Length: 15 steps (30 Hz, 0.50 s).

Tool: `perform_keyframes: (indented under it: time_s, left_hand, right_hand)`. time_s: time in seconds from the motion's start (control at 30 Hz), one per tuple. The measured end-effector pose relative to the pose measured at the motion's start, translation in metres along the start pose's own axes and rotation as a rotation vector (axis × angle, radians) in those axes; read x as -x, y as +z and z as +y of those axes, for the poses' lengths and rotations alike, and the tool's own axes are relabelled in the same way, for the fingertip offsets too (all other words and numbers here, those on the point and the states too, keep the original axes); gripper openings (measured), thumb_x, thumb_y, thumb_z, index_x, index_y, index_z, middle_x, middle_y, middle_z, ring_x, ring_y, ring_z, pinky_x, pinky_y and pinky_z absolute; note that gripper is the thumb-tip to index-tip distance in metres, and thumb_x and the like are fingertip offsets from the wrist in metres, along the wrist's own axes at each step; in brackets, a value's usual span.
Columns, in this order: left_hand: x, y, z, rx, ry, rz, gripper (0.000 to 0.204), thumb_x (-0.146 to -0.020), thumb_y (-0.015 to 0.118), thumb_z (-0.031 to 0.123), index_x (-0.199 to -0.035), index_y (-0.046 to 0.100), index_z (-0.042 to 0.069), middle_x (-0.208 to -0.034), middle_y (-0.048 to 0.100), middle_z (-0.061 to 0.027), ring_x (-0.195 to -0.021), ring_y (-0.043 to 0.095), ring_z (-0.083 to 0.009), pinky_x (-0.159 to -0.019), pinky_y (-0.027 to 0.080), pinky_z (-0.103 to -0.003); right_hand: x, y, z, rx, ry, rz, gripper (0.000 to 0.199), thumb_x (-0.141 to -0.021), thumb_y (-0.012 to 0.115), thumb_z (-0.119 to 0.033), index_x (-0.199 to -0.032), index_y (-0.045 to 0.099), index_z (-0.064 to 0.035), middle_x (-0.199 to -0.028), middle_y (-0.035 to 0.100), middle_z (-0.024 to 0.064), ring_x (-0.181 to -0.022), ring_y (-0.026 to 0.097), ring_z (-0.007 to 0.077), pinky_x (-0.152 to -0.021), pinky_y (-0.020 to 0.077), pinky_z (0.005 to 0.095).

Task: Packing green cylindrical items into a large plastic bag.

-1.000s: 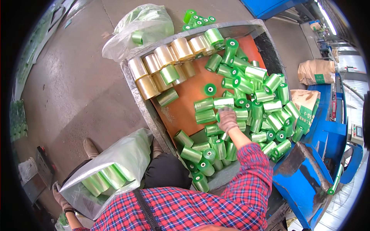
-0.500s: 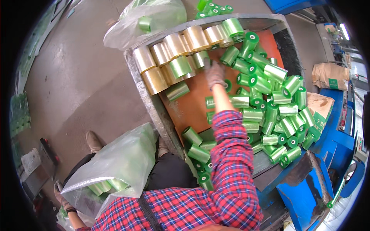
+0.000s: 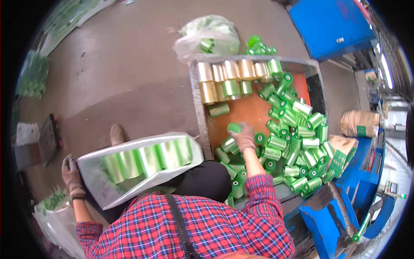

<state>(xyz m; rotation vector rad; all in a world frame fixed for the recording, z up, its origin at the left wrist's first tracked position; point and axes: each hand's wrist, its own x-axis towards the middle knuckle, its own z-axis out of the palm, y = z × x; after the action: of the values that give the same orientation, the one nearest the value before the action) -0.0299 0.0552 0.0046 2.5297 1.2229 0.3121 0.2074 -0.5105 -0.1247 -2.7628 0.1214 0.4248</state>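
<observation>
My right hand (image 3: 244, 137), in a grey glove, is closed around a small green film roll (image 3: 233, 127) above the bin's orange floor. My left hand (image 3: 72, 178), also gloved, grips the edge of a clear plastic bag (image 3: 92, 183) at its far left corner. That bag lies across my lap with its mouth spread, and several green rolls (image 3: 148, 159) stand in a row inside. To the right of my right hand, many loose green rolls (image 3: 293, 144) are heaped in the grey-rimmed bin (image 3: 199, 116).
Yellowish rolls (image 3: 208, 93) are stacked along the bin's far left side. Beyond the bin are another filled bag (image 3: 209, 32) and loose green rolls (image 3: 258, 46). Blue metal parts (image 3: 323, 216) and paper sacks (image 3: 360, 123) stand right; a wrapped bundle (image 3: 54, 205) is left.
My right hand has drawn back from the stacked rolls toward me, now with a green roll. My left hand has risen, and the bag's mouth is spread wider, showing its rolls. The view has shifted.
</observation>
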Motion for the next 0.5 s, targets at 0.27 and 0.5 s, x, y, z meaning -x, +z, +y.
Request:
perform_keyframes:
  time_s: [0.27,0.5]
  left_hand:
    - [0.067,-0.057,0.107,0.573,0.845,-0.031,0.03,-0.083,0.051,0.013,-0.11,0.055,0.001,-0.102,0.059,-0.0165,-0.094,0.057,-0.0285,-0.087,0.043,-0.037]
    - [0.126,-0.03,0.133,0.221,1.118,-1.377,0.044,-0.081,0.053,0.029,-0.114,0.053,0.001,-0.099,0.061,-0.0178,-0.093,0.058,-0.0307,-0.083,0.044,-0.038]
  right_hand:
    - [0.187,-0.081,-0.024,-1.865,0.015,-0.279,0.079,-0.07,0.055,-0.067,-0.124,0.043,-0.0104,-0.104,0.056,0.011,-0.081,0.056,0.0234,-0.07,0.0468,0.0364]
    - [0.226,-0.097,-0.192,-1.719,-0.236,-0.618,0.073,-0.073,0.063,-0.052,-0.127,0.04,-0.0089,-0.11,0.052,0.0161,-0.097,0.054,0.0265,-0.076,0.0486,0.0384]
